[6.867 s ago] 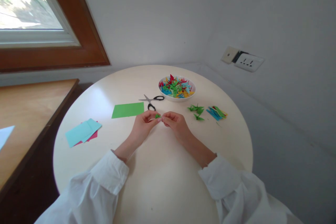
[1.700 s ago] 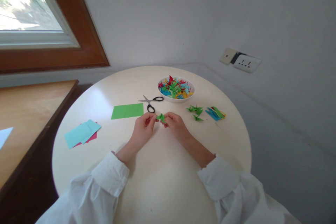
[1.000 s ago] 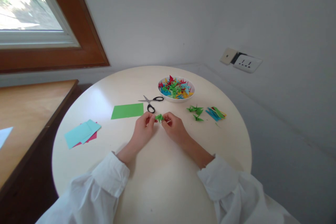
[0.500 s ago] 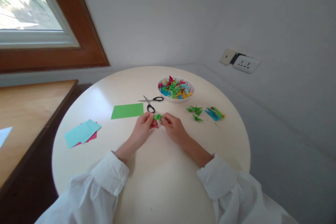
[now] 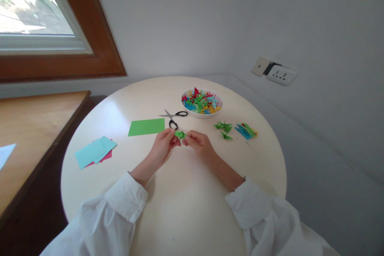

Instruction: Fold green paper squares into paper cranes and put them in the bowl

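A small green origami crane [image 5: 180, 135] is pinched between my two hands above the table's middle. My left hand [image 5: 164, 143] grips its left side with thumb and fingers, and my right hand [image 5: 198, 142] holds its right side. The fingertips hide part of the folded paper. Just beyond my left hand lie open scissors [image 5: 172, 117] with black handles. A green paper sheet [image 5: 146, 127] lies flat to their left. Several finished green paper cranes [image 5: 224, 127] rest to the right of my right hand.
A white bowl [image 5: 202, 115] full of colourful paper cranes stands at the back of the round white table [image 5: 186, 208]. Paper strips [image 5: 246, 131] are piled at the right. Light blue sheets [image 5: 95, 151] overlap pink paper at the left. A wooden surface [image 5: 36, 116] adjoins the left side.
Both hands stay in nearly the same place, still pinching the green crane. The folded paper is turned slightly between the fingers and shows a wider green face. The view has shifted slightly.
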Demonstrator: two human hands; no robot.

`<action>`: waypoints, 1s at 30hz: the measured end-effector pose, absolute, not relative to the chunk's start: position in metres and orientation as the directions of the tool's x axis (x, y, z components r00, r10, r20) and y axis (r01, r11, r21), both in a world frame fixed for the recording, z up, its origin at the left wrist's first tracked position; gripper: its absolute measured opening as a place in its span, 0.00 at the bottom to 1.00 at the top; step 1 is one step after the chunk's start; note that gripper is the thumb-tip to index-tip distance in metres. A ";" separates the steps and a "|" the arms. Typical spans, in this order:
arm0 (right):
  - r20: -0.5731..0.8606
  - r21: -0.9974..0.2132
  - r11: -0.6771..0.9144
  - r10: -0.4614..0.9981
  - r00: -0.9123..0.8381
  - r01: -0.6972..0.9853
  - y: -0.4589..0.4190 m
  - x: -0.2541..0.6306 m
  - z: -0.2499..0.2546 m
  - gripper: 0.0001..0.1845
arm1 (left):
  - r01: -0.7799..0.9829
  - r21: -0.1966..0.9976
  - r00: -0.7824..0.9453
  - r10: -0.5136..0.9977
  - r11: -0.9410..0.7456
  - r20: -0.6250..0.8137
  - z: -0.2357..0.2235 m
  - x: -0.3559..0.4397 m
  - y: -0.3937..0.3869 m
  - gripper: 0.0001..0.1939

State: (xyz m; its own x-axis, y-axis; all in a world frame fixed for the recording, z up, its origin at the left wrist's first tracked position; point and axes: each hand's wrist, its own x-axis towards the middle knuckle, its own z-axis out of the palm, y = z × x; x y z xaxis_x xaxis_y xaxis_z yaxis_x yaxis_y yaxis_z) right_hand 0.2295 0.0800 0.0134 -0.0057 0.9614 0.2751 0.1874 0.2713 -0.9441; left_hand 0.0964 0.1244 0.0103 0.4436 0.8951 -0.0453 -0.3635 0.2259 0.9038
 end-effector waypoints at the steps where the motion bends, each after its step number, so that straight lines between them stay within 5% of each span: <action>1: 0.271 -0.946 0.268 0.963 -0.010 0.180 0.080 0.229 0.014 0.13 | -0.367 0.901 0.448 0.893 0.230 -0.046 0.010 0.096 0.125 0.15; 20: 0.246 -0.966 0.245 0.969 0.006 0.087 0.083 0.231 0.009 0.12 | -0.398 0.859 0.493 0.865 0.323 -0.097 0.012 0.095 0.126 0.13; 30: 0.183 -0.964 0.180 0.983 -0.005 0.198 0.089 0.232 0.002 0.14 | 0.046 0.999 0.494 0.870 -0.026 0.000 0.006 0.092 0.126 0.22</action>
